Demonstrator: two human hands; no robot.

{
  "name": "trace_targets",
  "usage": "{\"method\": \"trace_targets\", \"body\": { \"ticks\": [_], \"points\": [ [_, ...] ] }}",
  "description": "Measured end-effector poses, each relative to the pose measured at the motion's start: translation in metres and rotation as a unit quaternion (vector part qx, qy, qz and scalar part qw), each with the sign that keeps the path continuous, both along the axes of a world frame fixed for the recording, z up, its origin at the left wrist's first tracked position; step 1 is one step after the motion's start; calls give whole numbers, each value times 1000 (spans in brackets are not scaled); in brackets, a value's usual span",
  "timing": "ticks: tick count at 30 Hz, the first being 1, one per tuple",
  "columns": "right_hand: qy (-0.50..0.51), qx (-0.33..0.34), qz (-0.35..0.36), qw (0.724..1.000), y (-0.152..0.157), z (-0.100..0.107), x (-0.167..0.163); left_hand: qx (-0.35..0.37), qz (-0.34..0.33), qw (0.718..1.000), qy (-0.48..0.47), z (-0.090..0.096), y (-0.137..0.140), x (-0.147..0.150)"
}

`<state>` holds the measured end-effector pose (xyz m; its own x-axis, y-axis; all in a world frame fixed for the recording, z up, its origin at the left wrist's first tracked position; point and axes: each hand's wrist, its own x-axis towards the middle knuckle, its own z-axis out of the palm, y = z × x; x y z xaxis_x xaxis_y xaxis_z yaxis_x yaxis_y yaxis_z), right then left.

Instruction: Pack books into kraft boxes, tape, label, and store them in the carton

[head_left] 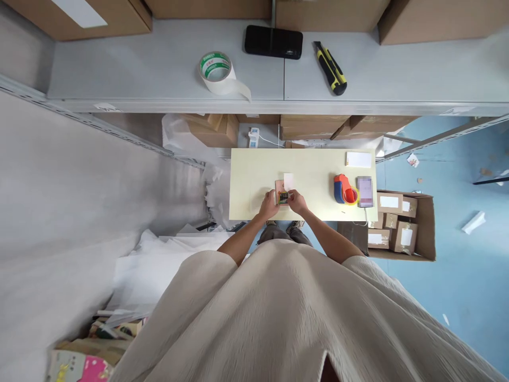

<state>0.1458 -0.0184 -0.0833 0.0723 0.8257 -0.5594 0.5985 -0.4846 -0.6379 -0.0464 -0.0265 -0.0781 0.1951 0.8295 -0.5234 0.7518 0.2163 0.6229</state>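
Near the front edge of the pale yellow table, both hands meet at a small pinkish-brown box. My left hand grips the box along its left side, fingers closed. A small dark packet with green and yellow marks lies at the front part of the box. My right hand is closed at the packet's right edge, its fingertips pinched there. Behind the packet shows a small white paper or flap. Whether it is joined to the box I cannot tell.
Right on the table are a red-blue tape dispenser, a phone with a cable and a white box. A carton of small boxes stands beside it. The shelf above holds tape, a black object and a utility knife.
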Motion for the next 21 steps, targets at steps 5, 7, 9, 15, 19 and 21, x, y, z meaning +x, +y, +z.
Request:
{"method": "trace_targets", "body": {
  "ticks": [5, 7, 9, 15, 19, 21],
  "points": [
    [-5, 3, 29, 1000, 3, -8, -14, -9, 28, 998, -47, -6, -1, -11],
    [-4, 2, 35, 999, 4, -9, -18, -5, 25, 998, -51, -5, -1, -13],
    [-5, -2, 40, 999, 4, -10, -21, -2, 20, 998, -51, -3, -1, -12],
    [35, -18, 31, 999, 1, -7, -21, 58, -40, 997, -24, 8, 3, -1],
    [85, -36, 0, 996, 0, -3, -9, 27, -119, 992, 18, 14, 8, 10],
    [62, -27, -31, 997, 0, -2, 0, 20, -139, 989, 44, 16, 10, 12]
  ]
}}
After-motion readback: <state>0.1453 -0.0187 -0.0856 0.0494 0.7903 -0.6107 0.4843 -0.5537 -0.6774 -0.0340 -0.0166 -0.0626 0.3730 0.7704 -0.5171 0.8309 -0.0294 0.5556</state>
